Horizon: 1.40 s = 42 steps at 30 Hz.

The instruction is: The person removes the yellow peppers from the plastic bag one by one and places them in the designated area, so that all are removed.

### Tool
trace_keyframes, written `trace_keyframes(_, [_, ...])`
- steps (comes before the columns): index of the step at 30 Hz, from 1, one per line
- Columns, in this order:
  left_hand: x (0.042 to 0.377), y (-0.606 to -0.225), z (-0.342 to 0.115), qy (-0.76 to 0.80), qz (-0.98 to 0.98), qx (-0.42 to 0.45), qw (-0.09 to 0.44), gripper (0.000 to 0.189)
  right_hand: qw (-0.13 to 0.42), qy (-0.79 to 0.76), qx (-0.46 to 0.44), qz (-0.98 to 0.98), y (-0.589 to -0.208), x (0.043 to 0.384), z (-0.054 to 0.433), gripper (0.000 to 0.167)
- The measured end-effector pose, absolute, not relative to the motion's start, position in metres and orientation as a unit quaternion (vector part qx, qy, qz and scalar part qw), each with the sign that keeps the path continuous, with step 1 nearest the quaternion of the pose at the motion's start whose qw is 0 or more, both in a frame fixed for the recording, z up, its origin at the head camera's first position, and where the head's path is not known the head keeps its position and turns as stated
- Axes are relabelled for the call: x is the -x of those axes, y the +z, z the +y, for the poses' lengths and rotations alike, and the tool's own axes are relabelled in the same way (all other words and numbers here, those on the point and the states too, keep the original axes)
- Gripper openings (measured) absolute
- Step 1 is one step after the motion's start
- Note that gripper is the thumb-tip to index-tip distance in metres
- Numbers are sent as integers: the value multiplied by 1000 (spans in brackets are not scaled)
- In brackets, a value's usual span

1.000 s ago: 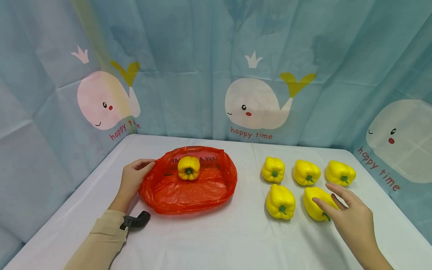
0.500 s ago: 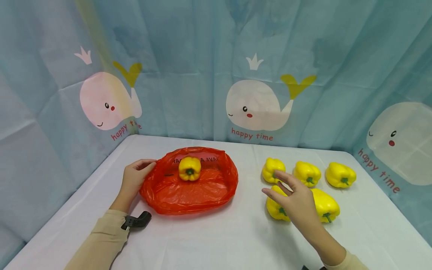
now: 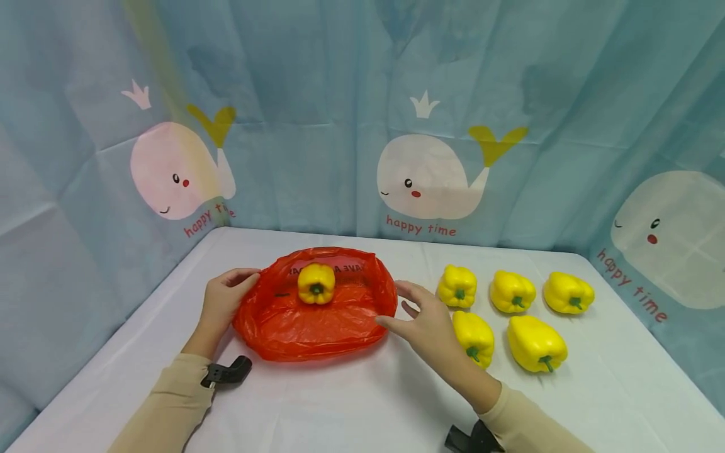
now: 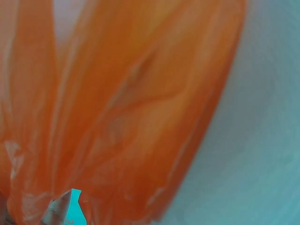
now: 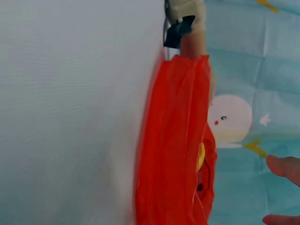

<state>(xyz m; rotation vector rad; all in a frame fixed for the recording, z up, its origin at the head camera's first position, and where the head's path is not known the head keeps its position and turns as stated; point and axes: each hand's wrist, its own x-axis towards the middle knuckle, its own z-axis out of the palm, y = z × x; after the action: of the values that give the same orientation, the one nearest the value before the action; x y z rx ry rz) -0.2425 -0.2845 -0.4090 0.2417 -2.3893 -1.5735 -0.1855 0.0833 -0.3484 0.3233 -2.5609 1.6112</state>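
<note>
A red plastic bag (image 3: pixel 334 327) lies with its mouth spread wide on the white table. One yellow bell pepper (image 3: pixel 316 282) sits inside it, stem toward me. My left hand (image 3: pixel 221 308) pinches the bag's left rim between thumb and fingers. At the opposite rim hovers my right hand (image 3: pixel 432 324), thumb and fingers spread, nothing between them; whether a fingertip touches the plastic I cannot tell. Red plastic (image 4: pixel 136 112) fills much of the left wrist view. The right wrist view has the bag (image 5: pixel 173 140) from the side, with two fingertips (image 5: pixel 286 168) apart from it.
Several yellow bell peppers stand to the right in two rows, among them a front one (image 3: pixel 535 343) and a back one (image 3: pixel 512 291). My right forearm passes beside the nearest pepper (image 3: pixel 474 338). A blue whale-print curtain (image 3: pixel 317 157) rises behind the table (image 3: pixel 340 409).
My right hand has swept left from above the front-right pepper, past the other peppers, to the bag's right rim. My left hand and the bag stay nearly where they were.
</note>
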Motion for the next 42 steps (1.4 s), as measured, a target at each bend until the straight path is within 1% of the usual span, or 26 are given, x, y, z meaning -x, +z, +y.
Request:
trace_keyframes(7, [243,-410,-285,-547,-821,-83,137,52,36,518,-110,-847,-349,200,56,71])
trace_keyframes(14, [241,-408,-284,-545,-823,-87,133,51,33,536,-100,-838,-347,213,35,68])
trace_keyframes(22, [240,-407,-284,-545,-824,-84,132,50,29,554,-98,-827,-348,218,8,75])
trace_keyframes(33, [242,-409,-284,-549,-821,-82,132,51,28,560,-89,-823,-365,233,-17,69])
trace_keyframes(42, [244,-410,-284,-547,-822,-86,135,51,21,552,-72,-830,-374,245,-37,72])
